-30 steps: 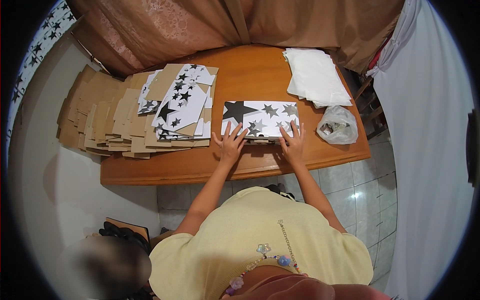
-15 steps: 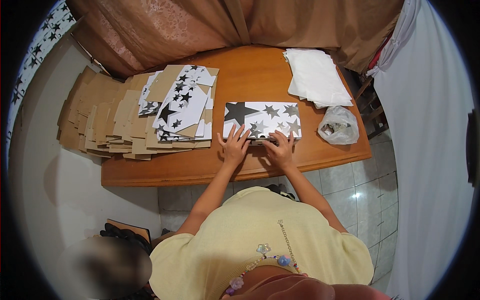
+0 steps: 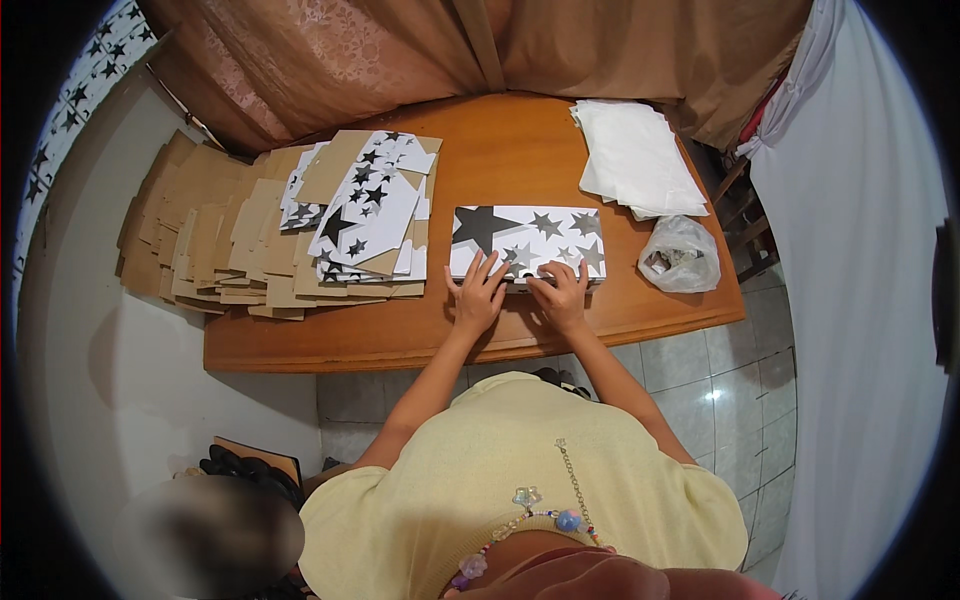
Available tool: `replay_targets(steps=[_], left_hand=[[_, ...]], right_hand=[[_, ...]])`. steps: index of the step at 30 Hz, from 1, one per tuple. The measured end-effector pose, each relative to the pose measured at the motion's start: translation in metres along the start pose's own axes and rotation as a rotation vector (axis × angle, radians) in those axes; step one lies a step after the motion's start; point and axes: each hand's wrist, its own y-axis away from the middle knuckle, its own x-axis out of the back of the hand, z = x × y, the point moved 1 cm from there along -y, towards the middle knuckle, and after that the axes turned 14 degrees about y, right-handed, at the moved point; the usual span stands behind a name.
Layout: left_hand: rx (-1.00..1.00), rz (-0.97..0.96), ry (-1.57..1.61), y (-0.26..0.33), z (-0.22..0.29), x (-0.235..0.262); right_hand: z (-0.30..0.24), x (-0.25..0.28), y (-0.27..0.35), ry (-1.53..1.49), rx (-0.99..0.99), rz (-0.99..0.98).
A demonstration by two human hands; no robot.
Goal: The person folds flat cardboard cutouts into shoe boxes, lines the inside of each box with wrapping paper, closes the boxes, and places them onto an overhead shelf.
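Observation:
A white box [image 3: 530, 235] printed with black and grey stars lies on the wooden table in front of me, its long side toward me. My left hand [image 3: 479, 293] rests on the near edge of its lid, toward the left, with the fingers spread. On the same edge, a little right of the middle, my right hand [image 3: 562, 295] touches the lid with its fingers apart and slightly bent. Both hands press on the box from above and do not wrap round it. The front side of the box is mostly hidden by my fingers.
Left of the box lie stacks of flat brown cardboard pieces [image 3: 225, 240], with star-printed flat cartons [image 3: 372, 205] on top. A pile of white sheets [image 3: 640, 155] lies at the back right. Nearer stands a clear plastic bag [image 3: 685, 255] with small contents. Brown curtains [image 3: 330, 55] hang behind the table [image 3: 330, 345].
Both hands stay at the box's near edge, with only small shifts of the fingers. The whole view has moved very slightly; the box sits as before.

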Motion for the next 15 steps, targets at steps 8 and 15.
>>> replay_targets(steps=[8, 15], left_hand=[[0.001, 0.005, 0.017, 0.001, 0.002, 0.001], [0.030, -0.006, 0.075, 0.004, -0.001, 0.002]], right_hand=[[-0.004, -0.001, -0.006, -0.015, -0.088, -0.048], [0.000, 0.006, -0.025, -0.123, -0.245, -0.185]])
